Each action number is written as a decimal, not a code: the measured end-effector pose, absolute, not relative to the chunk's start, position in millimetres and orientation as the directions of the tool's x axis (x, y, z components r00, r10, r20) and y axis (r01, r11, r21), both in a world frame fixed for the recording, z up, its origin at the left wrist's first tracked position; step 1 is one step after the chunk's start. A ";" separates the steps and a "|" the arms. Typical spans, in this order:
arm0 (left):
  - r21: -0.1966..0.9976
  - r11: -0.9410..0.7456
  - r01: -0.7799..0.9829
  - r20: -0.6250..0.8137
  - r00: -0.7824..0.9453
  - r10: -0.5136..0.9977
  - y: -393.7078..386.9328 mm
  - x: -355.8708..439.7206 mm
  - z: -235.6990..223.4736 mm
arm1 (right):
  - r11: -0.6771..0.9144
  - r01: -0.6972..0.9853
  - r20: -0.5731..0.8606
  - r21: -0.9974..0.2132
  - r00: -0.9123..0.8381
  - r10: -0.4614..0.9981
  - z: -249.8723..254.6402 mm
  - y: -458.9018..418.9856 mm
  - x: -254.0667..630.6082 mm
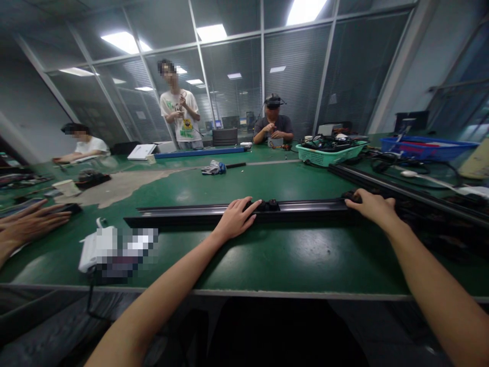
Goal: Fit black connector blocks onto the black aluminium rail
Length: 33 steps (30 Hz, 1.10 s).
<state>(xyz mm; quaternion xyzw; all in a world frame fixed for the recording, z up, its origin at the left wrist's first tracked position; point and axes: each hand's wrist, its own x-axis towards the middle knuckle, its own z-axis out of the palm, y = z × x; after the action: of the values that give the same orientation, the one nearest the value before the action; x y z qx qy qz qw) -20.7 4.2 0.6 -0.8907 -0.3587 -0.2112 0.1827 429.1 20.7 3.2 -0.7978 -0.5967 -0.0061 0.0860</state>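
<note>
Black rail partly behind left hand

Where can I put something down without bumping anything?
Bare tabletop shows between the forearms, from the black rail to the near edge. Another patch lies past the rail, before the crumpled cloth and green basket. The right is crowded with dark bars and a blue basket; the left, with a white device and someone else's hands.

A long black rail with a shiny strip lies roughly parallel to the tabletop's near edge; small black blocks sit near its middle, a dark piece toward its right end.
</note>
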 end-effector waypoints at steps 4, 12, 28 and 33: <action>-0.177 -0.678 0.714 0.502 0.658 0.561 4.5 -20.9 0.6 | -0.278 0.951 0.099 -0.131 0.292 0.951 3.9 20.9 430.2; -0.170 -0.679 0.714 0.499 0.657 0.565 3.7 -20.9 1.5 | -0.248 0.959 0.110 -0.140 0.264 0.958 0.6 23.6 434.7; -0.182 -0.675 0.715 0.496 0.660 0.565 3.8 -21.7 1.1 | -0.272 0.953 0.106 -0.132 0.286 0.952 2.2 20.8 429.5; -0.180 -0.672 0.718 0.494 0.657 0.570 3.0 -21.4 1.6 | -0.333 0.933 0.112 -0.139 0.348 0.931 4.9 16.5 422.2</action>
<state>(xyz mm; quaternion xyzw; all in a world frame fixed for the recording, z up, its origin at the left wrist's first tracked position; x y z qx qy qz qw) -21.4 3.0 1.6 -0.8915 -0.3612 -0.2031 0.1830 422.2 16.5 4.9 -0.8162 -0.5707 -0.0061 0.0894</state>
